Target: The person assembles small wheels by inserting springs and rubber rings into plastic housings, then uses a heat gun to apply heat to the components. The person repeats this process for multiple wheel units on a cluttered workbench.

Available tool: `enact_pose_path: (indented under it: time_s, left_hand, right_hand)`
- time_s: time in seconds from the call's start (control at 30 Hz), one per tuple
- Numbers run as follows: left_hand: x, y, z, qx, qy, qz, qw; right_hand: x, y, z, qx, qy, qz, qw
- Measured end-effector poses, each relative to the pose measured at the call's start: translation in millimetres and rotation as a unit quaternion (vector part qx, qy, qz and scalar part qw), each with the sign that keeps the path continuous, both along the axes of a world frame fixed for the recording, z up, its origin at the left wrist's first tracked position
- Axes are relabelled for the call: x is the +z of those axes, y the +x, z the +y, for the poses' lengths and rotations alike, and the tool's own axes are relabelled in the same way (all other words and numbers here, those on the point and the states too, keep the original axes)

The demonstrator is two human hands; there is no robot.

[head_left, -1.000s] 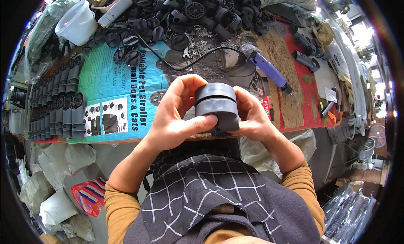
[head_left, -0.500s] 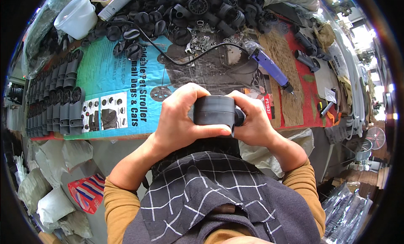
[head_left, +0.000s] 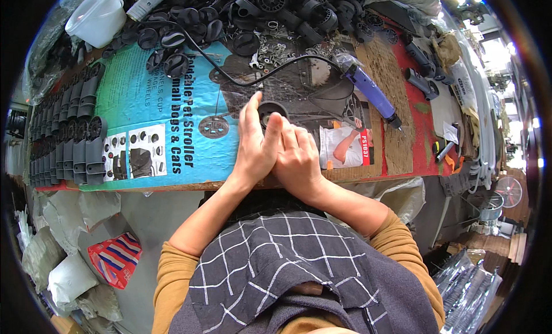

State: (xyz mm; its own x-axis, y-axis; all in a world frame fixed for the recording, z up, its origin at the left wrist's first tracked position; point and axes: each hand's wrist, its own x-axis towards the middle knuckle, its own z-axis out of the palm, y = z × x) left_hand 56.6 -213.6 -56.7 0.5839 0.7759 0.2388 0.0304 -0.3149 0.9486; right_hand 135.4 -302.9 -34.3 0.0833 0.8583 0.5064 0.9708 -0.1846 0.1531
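A round black plastic wheel part (head_left: 272, 110) shows just beyond my hands, its circular face turned up and its lower portion hidden by them. My left hand (head_left: 253, 153) has its fingers stretched along the part's left side, with the thumb across the near side, so the part sits between them. Against that thumb and palm presses my right hand (head_left: 300, 164), its fingers bent and close together. What lies under the right fingertips is hidden. Both hands are over the near edge of the cardboard-covered table (head_left: 201, 155).
Rows of dark wheel housings (head_left: 80, 132) stand at the left. Black parts (head_left: 247, 43) and small metal hardware (head_left: 282, 49) are heaped at the back. A blue-purple power screwdriver (head_left: 374, 95) with a black cable (head_left: 230, 78) lies to the right. A white bucket (head_left: 98, 17) stands far left.
My hands have come together and moved slightly left and away from me. The part has turned from showing its smooth curved side to showing its round face. My right fingers now press against my left hand.
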Motion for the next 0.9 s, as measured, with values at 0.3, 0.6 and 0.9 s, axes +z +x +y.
enact_pose_path:
  time_s: [0.3,0.6,0.9]
  left_hand:
    - [0.1,7.5,26.0,-0.017,0.103,0.046,0.993]
    - [13.9,8.6,29.5,-0.064,-0.024,0.053,0.996]
    - [10.0,9.8,28.0,-0.055,0.002,0.031,0.998]
  right_hand:
    - [1.1,63.2,25.8,-0.083,-0.083,0.729,0.675]
    - [-4.3,139.7,79.8,-0.078,0.041,0.304,0.949]
    - [-30.0,163.1,99.5,-0.053,0.02,0.281,0.958]
